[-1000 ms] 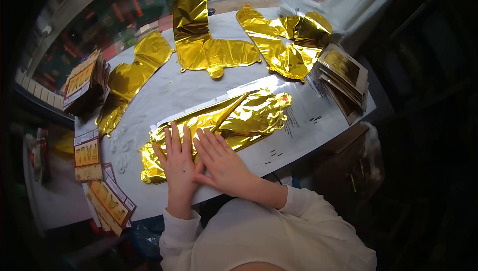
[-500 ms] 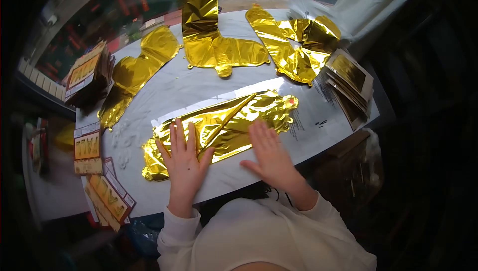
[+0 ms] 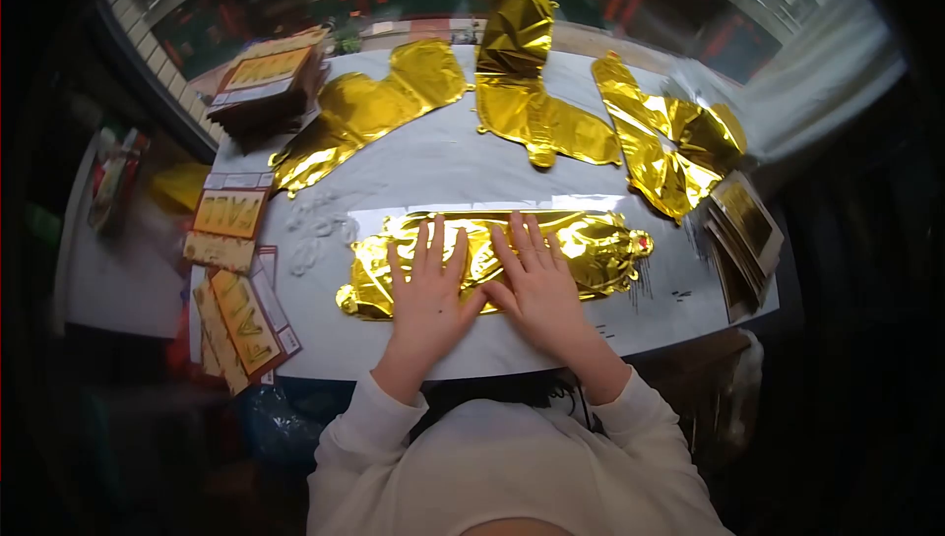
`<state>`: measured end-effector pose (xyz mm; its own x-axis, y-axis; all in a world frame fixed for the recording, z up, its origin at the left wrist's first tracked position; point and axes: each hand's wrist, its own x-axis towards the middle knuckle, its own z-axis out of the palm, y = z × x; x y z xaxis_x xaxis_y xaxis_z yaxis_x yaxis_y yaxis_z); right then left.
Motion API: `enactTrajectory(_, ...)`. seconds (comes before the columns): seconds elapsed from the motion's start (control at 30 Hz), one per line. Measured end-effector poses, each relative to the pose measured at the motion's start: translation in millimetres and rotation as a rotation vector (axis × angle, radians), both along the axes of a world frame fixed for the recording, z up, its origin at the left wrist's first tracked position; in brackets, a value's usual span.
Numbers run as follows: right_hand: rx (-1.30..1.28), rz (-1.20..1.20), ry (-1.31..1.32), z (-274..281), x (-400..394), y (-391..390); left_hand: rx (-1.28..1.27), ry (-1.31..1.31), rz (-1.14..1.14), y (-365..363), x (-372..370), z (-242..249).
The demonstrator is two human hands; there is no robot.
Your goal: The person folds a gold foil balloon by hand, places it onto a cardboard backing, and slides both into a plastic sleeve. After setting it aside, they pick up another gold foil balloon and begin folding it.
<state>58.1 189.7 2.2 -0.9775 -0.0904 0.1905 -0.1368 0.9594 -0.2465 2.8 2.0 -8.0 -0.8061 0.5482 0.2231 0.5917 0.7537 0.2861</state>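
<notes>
A gold foil balloon [image 3: 596, 252], folded flat into a long strip, lies before me with a small red spot at its right end. My left hand [image 3: 430, 290] rests flat on its left half, fingers stretched out. Beside it my right hand [image 3: 538, 288] lies flat near the middle, fingers also spread. The thumbs nearly meet, and both palms hide part of the foil. Farther back lie more flat gold foil balloons: a curved one [image 3: 369, 115], an L-shaped one [image 3: 522, 93] and one with a loop [image 3: 655, 132].
Printed packets [image 3: 261, 78] are stacked at the back left of the white table [image 3: 413, 177]. More packets [image 3: 228, 221] lie along its left edge. Other packages [image 3: 743, 241] lean at the right edge. Crumpled clear plastic [image 3: 320, 236] sits left of the folded balloon.
My right hand has moved left, close beside my left hand, and now lies on the foil. The folded strip looks straighter and more level. The whole view has shifted and turned.
</notes>
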Motion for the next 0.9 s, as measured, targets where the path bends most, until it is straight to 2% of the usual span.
enactTrajectory(0.27, -0.002, 0.022, -0.017, -9.5, -2.2, 5.3, 0.056, -0.059, -0.025, -3.8, -7.9, 6.2)
enactTrajectory(0.47, 0.003, 0.021, 0.005, -13.5, -2.2, 5.6, 0.027, 0.054, -0.046, 1.4, -18.0, 1.4)
enactTrajectory(0.67, -0.009, 0.012, -0.030, -9.1, -0.3, 3.9, 0.138, 0.070, 0.010, -1.2, -14.3, 3.2)
enactTrajectory(0.7, -0.003, 0.001, -0.038, -7.4, -1.0, 4.3, 0.133, 0.072, 0.026, -9.1, -10.0, 15.8)
enactTrajectory(0.8, -0.025, 0.003, -0.046, -6.7, -0.9, 4.0, 0.326, 0.077, 0.032, -45.9, 17.8, 58.1)
enactTrajectory(0.9, -0.054, -0.011, -0.046, -5.1, -0.1, 4.4, 0.328, 0.166, 0.169, -122.0, 47.7, 49.1)
